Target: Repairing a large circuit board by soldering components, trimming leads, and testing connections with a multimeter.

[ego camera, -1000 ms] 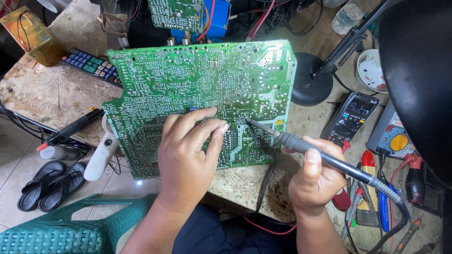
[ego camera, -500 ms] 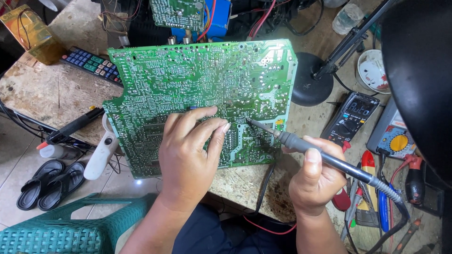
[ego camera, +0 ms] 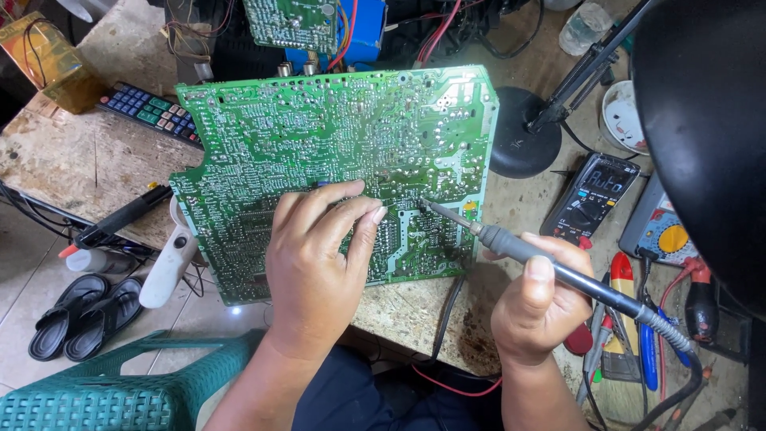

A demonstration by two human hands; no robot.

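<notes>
My left hand [ego camera: 319, 263] lies palm-down, fingers loosely curled, pressing the large green printed circuit board [ego camera: 335, 152], which rests solder-side up on the worn wooden bench [ego camera: 72, 160]. My right hand [ego camera: 538, 307], at 4 o'clock from the left, is closed around the grey pencil-shaped soldering iron [ego camera: 558, 267]; its tip touches a joint at the board's lower right, just beside my left fingertips [ego camera: 377, 214]. Step in hand, as I judge it: heating one joint. The next move calls for a steady tip and a firmly pinned board. At 2 o'clock stands the black round lamp base [ego camera: 523, 140]; at 3 o'clock the dark digital multimeter [ego camera: 594, 195]; at 10 o'clock the black remote control [ego camera: 148, 112].
</notes>
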